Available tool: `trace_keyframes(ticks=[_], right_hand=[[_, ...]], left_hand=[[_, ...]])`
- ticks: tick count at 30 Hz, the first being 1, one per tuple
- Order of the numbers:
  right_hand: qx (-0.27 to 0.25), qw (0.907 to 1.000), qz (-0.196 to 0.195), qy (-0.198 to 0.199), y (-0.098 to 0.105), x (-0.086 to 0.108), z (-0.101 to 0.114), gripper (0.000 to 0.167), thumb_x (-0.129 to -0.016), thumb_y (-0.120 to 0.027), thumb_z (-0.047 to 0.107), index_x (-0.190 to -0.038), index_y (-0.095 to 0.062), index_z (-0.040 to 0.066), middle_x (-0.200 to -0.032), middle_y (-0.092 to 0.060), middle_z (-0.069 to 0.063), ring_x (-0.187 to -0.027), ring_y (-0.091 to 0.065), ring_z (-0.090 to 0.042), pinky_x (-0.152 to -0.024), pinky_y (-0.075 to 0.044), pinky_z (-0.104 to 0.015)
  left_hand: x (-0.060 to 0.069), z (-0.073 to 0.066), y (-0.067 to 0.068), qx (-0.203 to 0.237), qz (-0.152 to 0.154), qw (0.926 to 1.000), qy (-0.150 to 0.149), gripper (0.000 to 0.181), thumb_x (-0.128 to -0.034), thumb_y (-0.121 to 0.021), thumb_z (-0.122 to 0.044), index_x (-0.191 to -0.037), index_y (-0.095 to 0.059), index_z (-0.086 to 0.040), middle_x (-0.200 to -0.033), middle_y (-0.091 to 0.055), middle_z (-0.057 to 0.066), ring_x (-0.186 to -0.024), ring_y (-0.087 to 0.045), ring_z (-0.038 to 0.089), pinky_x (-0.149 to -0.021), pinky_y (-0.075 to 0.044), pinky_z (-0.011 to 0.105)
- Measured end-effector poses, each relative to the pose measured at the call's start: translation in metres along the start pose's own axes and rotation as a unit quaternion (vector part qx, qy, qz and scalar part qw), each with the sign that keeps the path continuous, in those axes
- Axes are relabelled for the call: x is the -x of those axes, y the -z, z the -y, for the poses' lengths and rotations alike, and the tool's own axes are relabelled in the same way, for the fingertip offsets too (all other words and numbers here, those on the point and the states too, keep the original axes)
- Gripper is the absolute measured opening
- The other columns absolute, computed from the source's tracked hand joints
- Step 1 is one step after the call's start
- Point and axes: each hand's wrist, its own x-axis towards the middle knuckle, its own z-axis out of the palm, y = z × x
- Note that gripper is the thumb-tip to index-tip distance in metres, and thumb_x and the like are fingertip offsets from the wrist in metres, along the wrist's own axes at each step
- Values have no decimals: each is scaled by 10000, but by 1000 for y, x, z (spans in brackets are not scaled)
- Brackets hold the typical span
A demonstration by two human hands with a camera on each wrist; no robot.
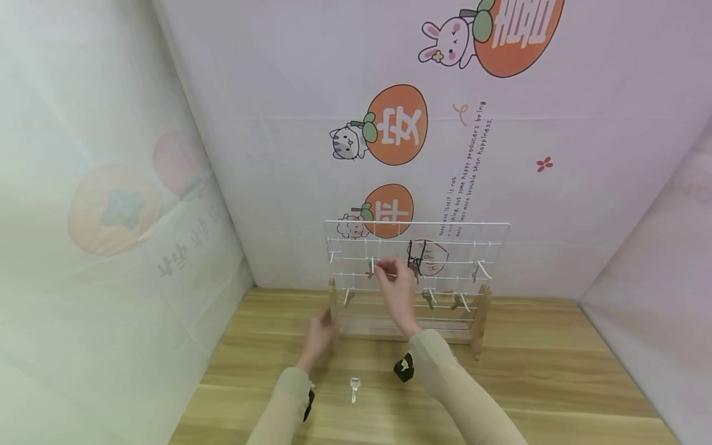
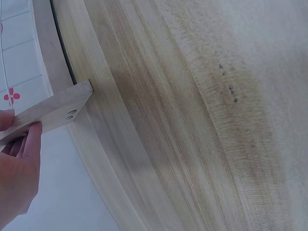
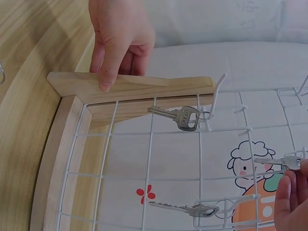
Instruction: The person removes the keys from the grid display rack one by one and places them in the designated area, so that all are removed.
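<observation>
A white wire grid rack stands on the wooden table, held between two wooden side posts. My left hand grips the left wooden post, thumb on one face and fingers on the other. In front of the grid, my right hand is raised to a hook in its left part. The right wrist view shows its fingertips at the head of a silver key, pinching it; the ring there is partly hidden. Other keys hang from white hooks, one near the left post and another lower in that view.
A loose silver key lies on the table before the rack. Black hooks are fixed near the grid's middle, right of my right hand. More keys hang toward the right post. Printed white cloth encloses the table behind and at both sides.
</observation>
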Motion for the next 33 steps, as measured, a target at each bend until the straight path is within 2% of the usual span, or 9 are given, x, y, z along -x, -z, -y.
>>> trace_keyframes(ticks=[6,10,17,23,33], right_hand=[[3,9999,29,97,1,1,1,126,-936,-664,92,-1036,-651,16,-1009,-725,-138,-910,-690,-245,-758,-556,-125],[-30,9999,95,137,2,1,1,140,-949,-646,100,-1061,-651,16,-1019,-716,-140,-917,-673,-233,-756,-541,-118],[-19,9992,184,351,3,3,1,159,-951,-643,95,-1091,-677,28,-999,-714,-136,-901,-668,-233,-750,-542,-131],[-31,9990,241,376,5,4,2,183,-950,-644,91,-1118,-683,29,-1003,-709,-133,-905,-665,-237,-759,-532,-121],[-58,9982,351,477,7,5,3,142,-931,-647,35,-1065,-693,17,-1003,-713,-150,-902,-678,-255,-758,-537,-108]], left_hand=[[0,0,0,-59,-25,10000,-32,470,-907,-625,25,-1348,-499,125,-1280,-608,336,-1179,-614,467,-1005,-550,534],[0,0,0,-110,-42,9998,-130,467,-892,-630,36,-1331,-507,137,-1265,-612,346,-1168,-616,475,-997,-552,539],[-1,3,0,-140,-75,9997,-167,454,-891,-649,17,-1314,-529,128,-1253,-624,335,-1157,-624,465,-985,-562,531],[-2,3,-1,-154,-130,9997,-159,440,-893,-656,6,-1302,-545,121,-1238,-638,325,-1139,-638,455,-973,-573,516],[-1,1,-1,-182,-150,9996,-131,427,-892,-658,15,-1291,-554,124,-1218,-650,320,-1124,-646,448,-966,-578,512]])
